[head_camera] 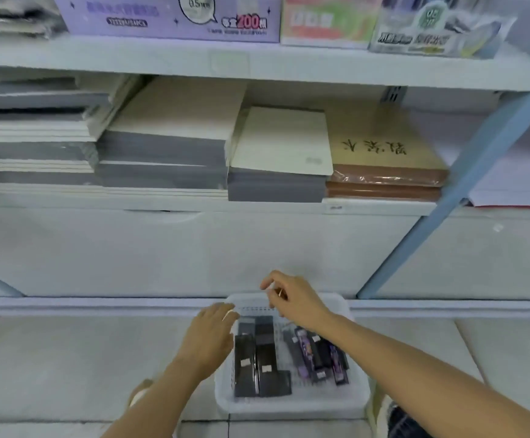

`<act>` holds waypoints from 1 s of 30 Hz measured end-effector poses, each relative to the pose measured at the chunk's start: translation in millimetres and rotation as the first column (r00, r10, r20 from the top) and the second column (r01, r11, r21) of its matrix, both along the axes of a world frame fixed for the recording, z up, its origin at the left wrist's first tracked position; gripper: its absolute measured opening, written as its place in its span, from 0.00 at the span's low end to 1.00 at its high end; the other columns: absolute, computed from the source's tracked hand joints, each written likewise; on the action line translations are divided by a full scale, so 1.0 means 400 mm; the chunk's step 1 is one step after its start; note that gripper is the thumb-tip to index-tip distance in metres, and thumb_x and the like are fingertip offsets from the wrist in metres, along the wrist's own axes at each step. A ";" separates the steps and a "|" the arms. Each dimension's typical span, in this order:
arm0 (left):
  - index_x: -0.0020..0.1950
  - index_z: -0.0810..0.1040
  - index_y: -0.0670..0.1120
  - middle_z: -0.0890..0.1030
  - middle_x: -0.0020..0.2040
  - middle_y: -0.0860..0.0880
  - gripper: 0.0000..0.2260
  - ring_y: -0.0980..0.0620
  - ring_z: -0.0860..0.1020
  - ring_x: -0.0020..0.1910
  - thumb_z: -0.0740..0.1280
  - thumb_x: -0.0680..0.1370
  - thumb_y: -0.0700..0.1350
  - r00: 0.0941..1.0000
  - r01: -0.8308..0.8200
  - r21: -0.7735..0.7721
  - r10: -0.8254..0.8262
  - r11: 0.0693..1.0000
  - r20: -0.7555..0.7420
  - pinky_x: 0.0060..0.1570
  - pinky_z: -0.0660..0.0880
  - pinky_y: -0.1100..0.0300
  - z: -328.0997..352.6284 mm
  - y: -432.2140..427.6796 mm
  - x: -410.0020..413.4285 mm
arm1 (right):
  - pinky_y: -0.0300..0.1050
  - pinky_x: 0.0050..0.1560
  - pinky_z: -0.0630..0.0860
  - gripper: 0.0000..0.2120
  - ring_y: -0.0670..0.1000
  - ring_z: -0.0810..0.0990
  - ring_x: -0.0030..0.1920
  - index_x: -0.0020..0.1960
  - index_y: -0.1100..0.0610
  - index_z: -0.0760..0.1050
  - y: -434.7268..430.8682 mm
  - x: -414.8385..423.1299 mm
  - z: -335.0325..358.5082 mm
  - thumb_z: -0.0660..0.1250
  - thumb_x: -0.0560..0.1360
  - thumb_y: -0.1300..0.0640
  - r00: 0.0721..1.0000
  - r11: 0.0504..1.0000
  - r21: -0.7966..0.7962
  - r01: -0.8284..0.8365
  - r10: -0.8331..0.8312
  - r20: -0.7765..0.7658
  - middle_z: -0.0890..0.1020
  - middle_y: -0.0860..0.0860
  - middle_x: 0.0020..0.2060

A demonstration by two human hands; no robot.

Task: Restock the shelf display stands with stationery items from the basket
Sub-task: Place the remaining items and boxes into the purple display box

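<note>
The dark packs (pixel 248 358) lie in the basket (pixel 289 406) on the floor (pixel 67 358), long axes pointing away from the person, just right of the left hand (pixel 211 336), its grip apart and flat at the rim, nearer than the right hand (pixel 293 300) above the far rim, whose curled grip I cannot read.

Mostly plastic, paper and painted metal here

The basket (pixel 292 404) is milky see-through plastic with slotted walls. The dark packs (pixel 244 358) in it have a slick film with small matt paper labels, and the purple packs (pixel 306 343) look glossy too. The shelf (pixel 257 63) looks like smooth white painted metal, and the blue upright (pixel 484 147) has the same sort of finish. The cream notebooks (pixel 282 137) have matt paper covers, while the brown kraft books (pixel 383 178) sit in shiny, crinkly clear wrap. The printed boxes (pixel 168 23) up top look like coated card. The floor tiles (pixel 67 358) are pale, smooth and fairly matt.
</note>
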State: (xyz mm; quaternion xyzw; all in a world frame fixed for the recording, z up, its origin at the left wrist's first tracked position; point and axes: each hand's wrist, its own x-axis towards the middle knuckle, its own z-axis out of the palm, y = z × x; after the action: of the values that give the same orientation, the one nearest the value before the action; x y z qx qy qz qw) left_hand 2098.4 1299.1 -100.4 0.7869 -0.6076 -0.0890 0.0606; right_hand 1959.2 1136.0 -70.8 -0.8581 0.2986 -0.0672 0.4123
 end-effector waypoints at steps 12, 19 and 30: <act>0.57 0.83 0.43 0.81 0.62 0.45 0.28 0.44 0.81 0.59 0.83 0.59 0.45 0.999 -0.053 0.111 0.051 0.992 0.015 0.51 0.80 0.49 -0.182 0.059 -0.034 | 0.48 0.72 0.63 0.31 0.54 0.66 0.72 0.77 0.60 0.56 0.105 -0.019 -0.358 0.66 0.79 0.54 0.870 0.708 0.524 0.473 -0.282 -0.404 0.65 0.56 0.73; 0.61 0.80 0.44 0.80 0.63 0.43 0.26 0.41 0.78 0.62 0.80 0.64 0.41 0.997 -0.077 -0.022 0.077 0.997 0.009 0.56 0.77 0.46 -0.214 0.060 -0.036 | 0.38 0.53 0.71 0.20 0.48 0.74 0.54 0.65 0.60 0.68 0.111 -0.012 -0.398 0.70 0.76 0.61 0.808 0.612 0.531 0.586 -0.395 -0.437 0.76 0.51 0.56; 0.59 0.80 0.43 0.78 0.61 0.42 0.16 0.40 0.75 0.63 0.73 0.72 0.35 0.970 -0.202 -0.075 0.189 0.976 -0.155 0.59 0.74 0.46 -0.203 0.042 -0.044 | 0.37 0.51 0.74 0.19 0.46 0.76 0.55 0.68 0.54 0.69 0.069 -0.019 -0.353 0.67 0.78 0.56 0.893 0.629 0.635 0.450 -0.296 -0.339 0.77 0.51 0.62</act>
State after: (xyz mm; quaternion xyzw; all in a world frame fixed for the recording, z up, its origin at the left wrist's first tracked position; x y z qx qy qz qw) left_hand 2081.0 1315.8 -181.7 0.8307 -0.5244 -0.1126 0.1492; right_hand 1951.8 1163.6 -212.1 -0.5586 0.5134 0.0538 0.6492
